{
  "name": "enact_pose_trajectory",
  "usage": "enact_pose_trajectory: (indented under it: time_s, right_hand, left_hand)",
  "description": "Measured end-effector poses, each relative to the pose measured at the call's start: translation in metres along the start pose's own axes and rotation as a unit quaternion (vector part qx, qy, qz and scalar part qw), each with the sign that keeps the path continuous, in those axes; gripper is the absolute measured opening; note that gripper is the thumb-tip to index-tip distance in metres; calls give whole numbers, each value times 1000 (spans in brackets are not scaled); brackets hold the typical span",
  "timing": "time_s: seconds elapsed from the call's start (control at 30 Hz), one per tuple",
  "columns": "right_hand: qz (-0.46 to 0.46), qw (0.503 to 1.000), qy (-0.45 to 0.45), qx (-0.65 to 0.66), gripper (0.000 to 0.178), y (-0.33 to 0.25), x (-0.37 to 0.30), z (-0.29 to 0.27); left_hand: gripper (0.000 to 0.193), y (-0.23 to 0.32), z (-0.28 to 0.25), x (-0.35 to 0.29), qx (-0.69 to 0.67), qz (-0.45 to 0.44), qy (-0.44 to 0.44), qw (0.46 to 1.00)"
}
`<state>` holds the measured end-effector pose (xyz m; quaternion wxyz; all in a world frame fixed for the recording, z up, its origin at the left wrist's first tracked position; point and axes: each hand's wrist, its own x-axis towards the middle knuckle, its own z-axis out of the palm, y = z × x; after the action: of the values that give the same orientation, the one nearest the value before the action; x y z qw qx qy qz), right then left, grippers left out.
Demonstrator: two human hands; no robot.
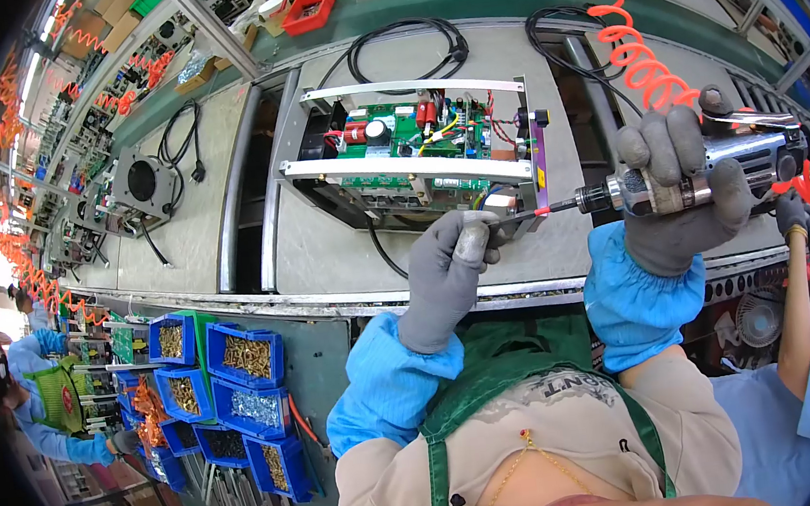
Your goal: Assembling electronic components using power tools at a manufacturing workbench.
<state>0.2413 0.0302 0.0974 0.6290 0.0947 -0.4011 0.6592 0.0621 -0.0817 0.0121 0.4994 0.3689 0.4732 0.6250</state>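
Note:
My right hand (681, 178), in a grey glove, is wrapped round a silver air screwdriver (756, 156) held level, its bit (557, 207) pointing left. A red band circles the bit. My left hand (451, 273), also gloved in grey, is closed in a pinch at the bit's tip; whatever lies between those fingers is hidden. Just beyond the hands stands an open metal-framed unit (406, 164) with a green circuit board (407, 126), red and white components and coloured wires. Two pale bars run across its top, and a purple panel (539, 157) closes its right end.
Blue bins (247, 356) of screws and small parts stand at the lower left. A coiled orange air hose (635, 55) hangs at the right. Black cables (405, 48) lie behind the unit. Another unit with a fan (140, 181) sits to the left. Co-workers (805, 351) are on both sides.

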Motion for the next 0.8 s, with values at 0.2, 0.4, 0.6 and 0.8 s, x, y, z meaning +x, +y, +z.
enact_pose_trajectory:
  time_s: [0.2,0.4,0.6,0.8]
  right_hand:
    - [-48,995,-9,83,53,-19,23,-15]
    - [-66,994,-37,77,56,-36,37,-21]
    - [-86,996,-35,-9,49,-38,45,-20]
    - [-75,994,-67,-48,54,-40,49,-27]
  left_hand:
    - [28,69,-29,61,274,259,86,922]
    - [40,99,-35,127,540,46,-201,816]
    - [28,96,-40,161,281,-105,-181,937]
    - [28,97,-47,167,261,-96,-130,952]
